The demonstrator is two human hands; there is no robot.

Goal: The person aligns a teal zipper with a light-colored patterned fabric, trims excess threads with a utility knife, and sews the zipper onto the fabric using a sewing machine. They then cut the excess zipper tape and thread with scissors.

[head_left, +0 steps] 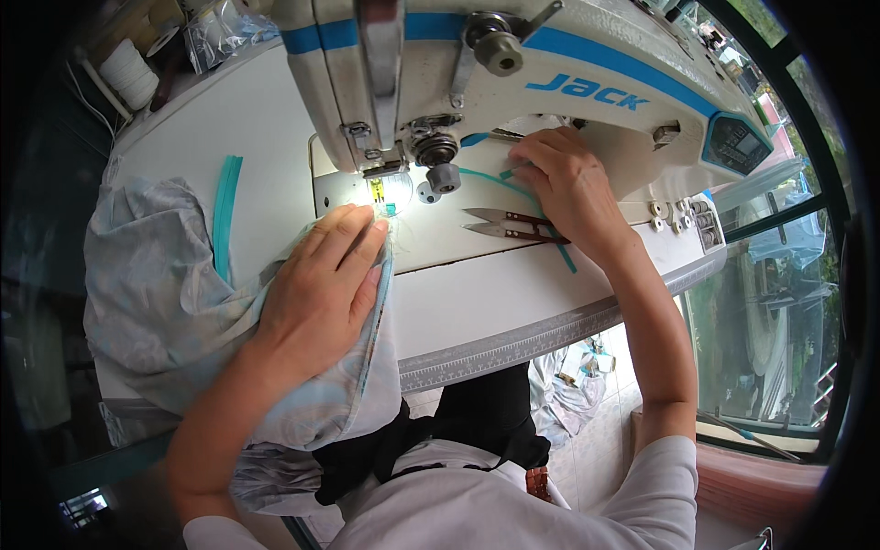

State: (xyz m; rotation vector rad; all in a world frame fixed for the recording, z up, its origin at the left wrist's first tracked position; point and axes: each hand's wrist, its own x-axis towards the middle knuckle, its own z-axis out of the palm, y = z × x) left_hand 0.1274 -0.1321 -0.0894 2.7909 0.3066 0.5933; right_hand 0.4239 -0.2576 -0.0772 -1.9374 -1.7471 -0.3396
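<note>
My left hand (332, 261) lies flat with outstretched fingers on a pale grey-blue patterned fabric (165, 275), pressing its edge down by the lit needle area of a sewing machine (316, 110). A small teal piece (391, 209) shows just ahead of the fingertips, at the presser foot. Under the machine's arm, my right hand (564, 183) is curled, thumb and fingers closed on a narrow teal strip (566, 257). That strip trails out below the hand toward the table's front. Thread snips (504, 225) with brown handles lie beside the right wrist, partly over the strip.
Another folded teal strip (223, 215) rests on the white table (266, 119), left of the machine. White bobbins (669, 218) sit at the right end. A ruler edge (513, 348) lines the table's front. A white thread cone (128, 73) stands back left.
</note>
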